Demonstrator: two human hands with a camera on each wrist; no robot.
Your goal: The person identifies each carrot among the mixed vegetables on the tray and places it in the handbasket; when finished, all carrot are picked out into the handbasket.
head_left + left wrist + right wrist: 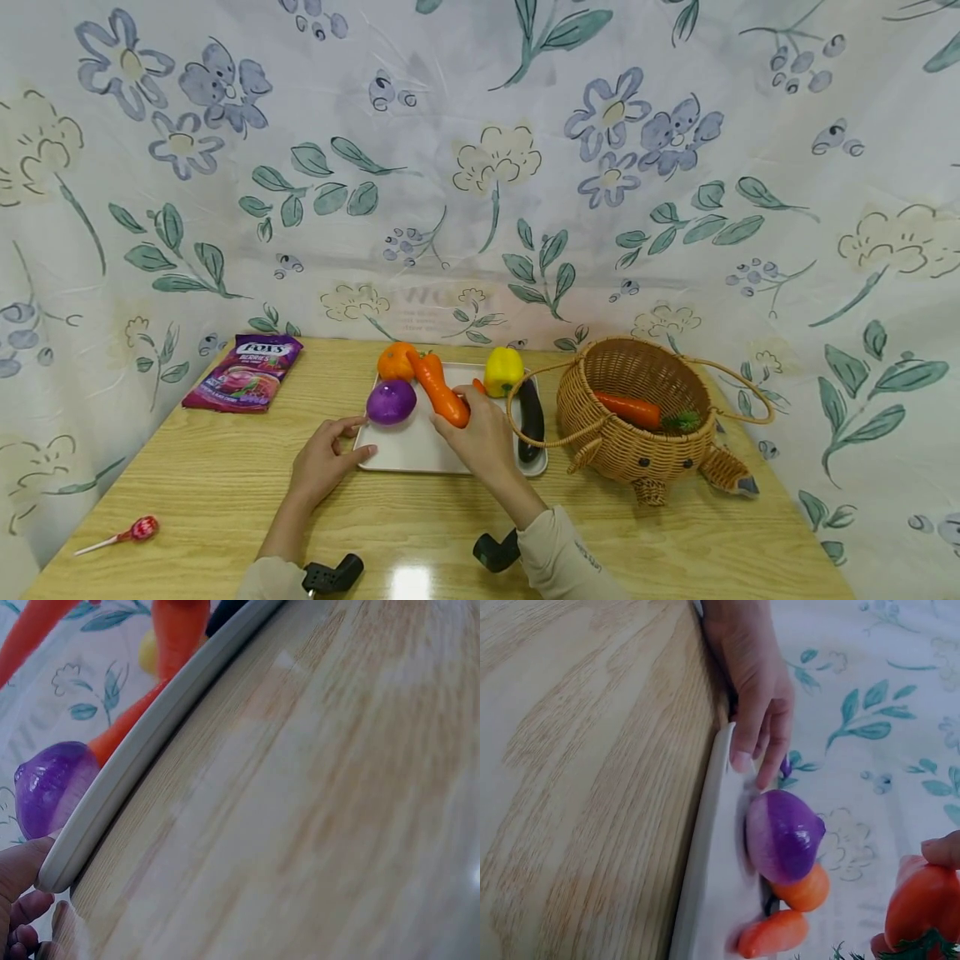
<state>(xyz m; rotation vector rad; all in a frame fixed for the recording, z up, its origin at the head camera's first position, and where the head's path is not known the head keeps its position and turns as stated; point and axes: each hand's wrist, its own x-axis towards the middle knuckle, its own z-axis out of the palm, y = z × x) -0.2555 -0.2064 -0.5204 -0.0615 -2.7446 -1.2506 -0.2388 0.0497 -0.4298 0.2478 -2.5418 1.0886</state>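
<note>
My right hand (pixel 483 437) grips an orange carrot (pixel 441 392) at its thick end, over the white tray (pixel 412 450). The carrot's green leafy top (pixel 922 946) shows only in the right wrist view. With thumb and fingers at the tray's near left corner, my left hand (pixel 322 462) holds the rim. Beside it on the tray lies a purple onion (pixel 392 402), an orange (pixel 397 362) behind that. Another carrot (pixel 774 934) lies on the tray, largely hidden in the head view. A yellow bell pepper (pixel 504 372) and a dark eggplant (pixel 531 421) occupy the right side.
Right of the tray stands a wicker basket (pixel 592 400) with looped handles, a carrot (pixel 630 409) inside; one handle reaches over the eggplant. A purple candy bag (pixel 243 373) lies at the back left, a lollipop (pixel 142 528) at the front left. Patterned cloth hangs behind the table.
</note>
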